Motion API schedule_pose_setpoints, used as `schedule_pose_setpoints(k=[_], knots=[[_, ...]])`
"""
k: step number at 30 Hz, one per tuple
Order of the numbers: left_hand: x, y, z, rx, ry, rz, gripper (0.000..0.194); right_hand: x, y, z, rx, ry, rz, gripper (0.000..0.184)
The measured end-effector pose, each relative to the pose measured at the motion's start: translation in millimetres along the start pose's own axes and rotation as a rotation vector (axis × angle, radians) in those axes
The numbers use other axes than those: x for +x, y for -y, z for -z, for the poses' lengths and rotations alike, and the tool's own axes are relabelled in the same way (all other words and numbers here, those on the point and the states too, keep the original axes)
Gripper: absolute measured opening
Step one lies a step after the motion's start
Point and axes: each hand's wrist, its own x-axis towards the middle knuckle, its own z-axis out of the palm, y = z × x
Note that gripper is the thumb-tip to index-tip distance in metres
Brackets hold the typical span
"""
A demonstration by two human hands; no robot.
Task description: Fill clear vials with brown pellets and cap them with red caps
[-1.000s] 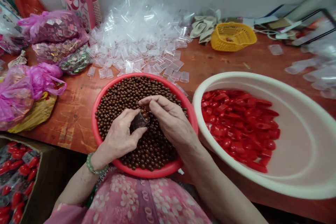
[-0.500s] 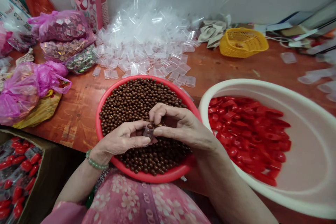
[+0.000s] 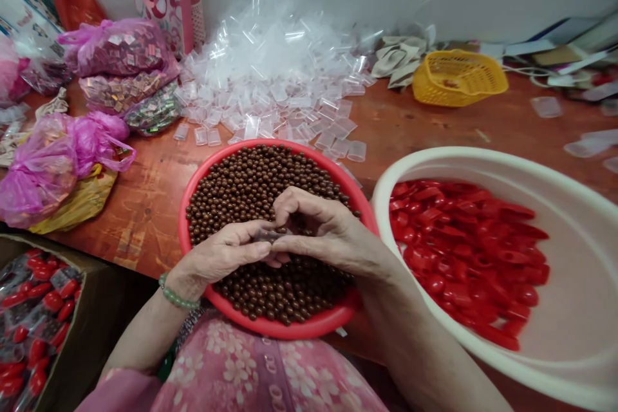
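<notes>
Left hand (image 3: 226, 248): grasping; through my head feed I see thumb and fingers pinching a small clear cup (image 3: 265, 235) above the red tub (image 3: 290, 331).
Right hand (image 3: 333, 232): curled, thumb and bent forefinger at the cup's right end; I cannot tell whether it grips anything, since the fingers hide what lies between them.
Cup: at the left hand's fingertips, just left of the right hand's, so it sits between the two; the left hand, being on it, is the nearer.
Cup axis: as I read it, roughly left to right, along the near edge of the surface (image 3: 145, 219); fingers cover much of it and I can't make out its mouth.
Key relation: by my judgement, the cup's right end against the right thumb and forefinger; touching or just beside, I can't separate the two from here.
Balls (image 3: 251, 174): brown, spread across the red tub at the surface's near edge, below both hands.
White tub (image 3: 570, 270): right of the red tub, also by the near edge, with red parts (image 3: 463, 257) heaped in its left half.
Clear cups (image 3: 290, 90): piled toward the surface's far edge, beyond the red tub.
</notes>
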Motion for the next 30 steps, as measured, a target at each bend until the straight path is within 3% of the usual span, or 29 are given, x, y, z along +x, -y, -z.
schedule_pose_setpoints(k=[11, 21, 26, 28, 30], knots=[[3.7, -5.6, -2.3, 0.120, -0.015, -0.033, 0.036, -2.7, 2.2, 2.3, -0.065, 0.028, -0.041, 0.032], [-0.3, -9.3, -15.2, -0.040, -0.121, -0.037, 0.037, -32.0, 5.4, 10.2, -0.099, -0.153, -0.045, 0.023], [-3.7, -13.3, -21.4, -0.107, -0.147, -0.120, 0.040, -56.5, 14.0, 13.7, -0.329, -0.004, -0.047, 0.025], [-4.5, -13.5, -23.0, -0.108, -0.128, -0.150, 0.041, -73.4, 13.0, 26.8, -0.398, -0.107, -0.059, 0.024], [-5.5, -14.3, -23.0, -0.098, -0.126, -0.193, 0.045, -94.7, 5.2, 52.4, -0.514, -0.298, -0.099, 0.022]])
